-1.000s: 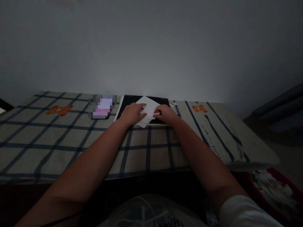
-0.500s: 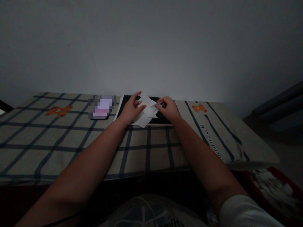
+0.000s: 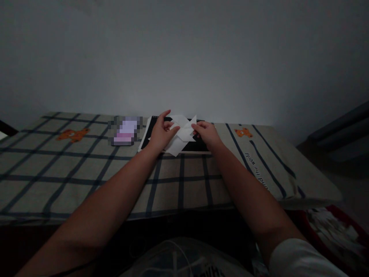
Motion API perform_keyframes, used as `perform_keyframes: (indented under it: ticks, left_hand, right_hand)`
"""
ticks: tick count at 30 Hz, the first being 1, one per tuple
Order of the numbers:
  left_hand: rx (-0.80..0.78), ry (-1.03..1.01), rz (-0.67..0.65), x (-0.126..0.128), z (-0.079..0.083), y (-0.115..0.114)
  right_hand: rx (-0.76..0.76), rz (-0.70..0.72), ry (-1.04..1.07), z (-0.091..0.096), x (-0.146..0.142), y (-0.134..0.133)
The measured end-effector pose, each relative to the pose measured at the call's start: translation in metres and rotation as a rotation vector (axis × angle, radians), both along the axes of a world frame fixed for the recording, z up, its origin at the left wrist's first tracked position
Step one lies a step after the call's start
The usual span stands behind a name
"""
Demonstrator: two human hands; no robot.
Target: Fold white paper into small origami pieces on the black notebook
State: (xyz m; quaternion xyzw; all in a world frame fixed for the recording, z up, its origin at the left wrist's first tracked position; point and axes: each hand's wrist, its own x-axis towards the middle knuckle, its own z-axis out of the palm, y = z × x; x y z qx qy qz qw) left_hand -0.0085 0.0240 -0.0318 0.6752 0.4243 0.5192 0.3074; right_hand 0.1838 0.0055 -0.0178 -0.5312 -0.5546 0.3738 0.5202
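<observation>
A folded white paper (image 3: 176, 145) with several pointed flaps lies over a black-covered notebook (image 3: 196, 146) on the table. My left hand (image 3: 162, 132) grips the paper's left side, thumb on top and index finger raised away. At the paper's right, my right hand (image 3: 206, 133) pinches a flap between thumb and fingers. One pointed flap stands up just left of the right fingertips. The lower corner of the paper hangs past the notebook's near edge.
A phone (image 3: 126, 130) with a lit, blurred screen lies left of the notebook. A checked cloth (image 3: 95, 165) with orange bear prints covers the table, which meets a grey wall (image 3: 184, 57). A red container (image 3: 337, 215) with crumpled pale material stands low at the right.
My right hand has shifted slightly, and a pointed flap of the folded paper now stands up beside its fingertips. The left hand stays on the paper, nearly in place.
</observation>
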Motion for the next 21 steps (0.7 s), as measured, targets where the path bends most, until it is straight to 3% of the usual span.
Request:
perform_keyframes:
  ticks: [10,16,21]
  left_hand:
    - [0.072,0.099,0.106,-0.004,-0.006,0.004]
    - [-0.036,0.053,0.065,-0.001,-0.004,-0.001]
    - [0.031,0.085,0.057,0.0,-0.011,-0.001]
  right_hand:
    - [-0.082,0.048,0.041,-0.004,0.003,0.003]
    - [-0.086,-0.069,0.145,-0.014,0.003,0.012]
    - [-0.025,-0.125,0.177,-0.025,0.001,0.017]
